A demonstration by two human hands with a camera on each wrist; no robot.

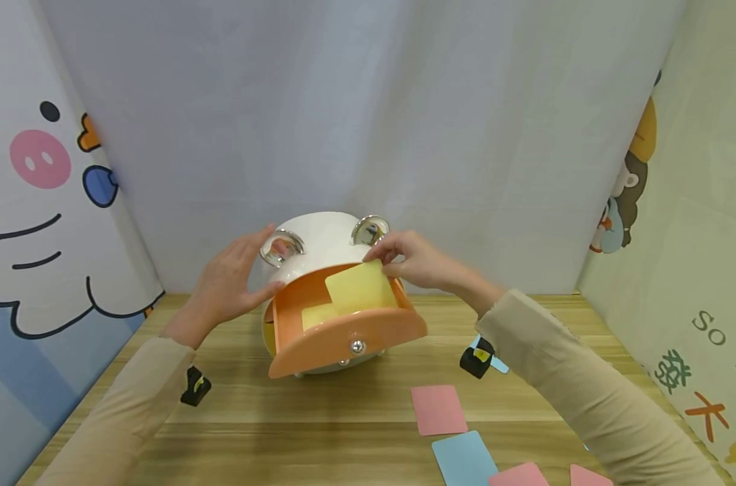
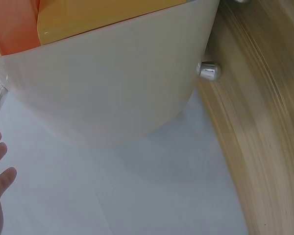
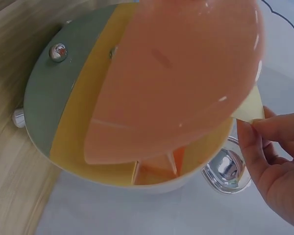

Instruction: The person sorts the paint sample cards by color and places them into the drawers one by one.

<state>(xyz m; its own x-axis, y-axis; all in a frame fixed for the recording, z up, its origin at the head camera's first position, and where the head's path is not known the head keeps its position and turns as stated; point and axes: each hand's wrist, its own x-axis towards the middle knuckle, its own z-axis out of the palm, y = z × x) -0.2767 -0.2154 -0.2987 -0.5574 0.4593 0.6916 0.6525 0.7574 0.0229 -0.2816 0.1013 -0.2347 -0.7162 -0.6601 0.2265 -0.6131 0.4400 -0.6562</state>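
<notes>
A rounded white cabinet (image 1: 322, 233) with two silver ring-shaped ears stands on the table, its orange top drawer (image 1: 349, 341) pulled out. My right hand (image 1: 425, 263) pinches a yellow card (image 1: 364, 287) by its upper right corner, with the card's lower part inside the drawer. Another piece of yellow card (image 1: 318, 315) shows lower in the drawer. On the cabinet's left, my left hand (image 1: 228, 277) spreads its fingers beside the left ear (image 1: 282, 248); its thumb lies by the drawer opening. The right wrist view shows the pinching fingers (image 3: 255, 142) and the orange drawer front (image 3: 181, 83).
Pink (image 1: 439, 410) and blue (image 1: 465, 457) cards lie on the wooden table (image 1: 270, 439) at the front right. Another blue card (image 1: 498, 365) is partly hidden by the right wrist's black mount (image 1: 477, 359). A pale cloth wall (image 1: 368, 135) stands behind the cabinet.
</notes>
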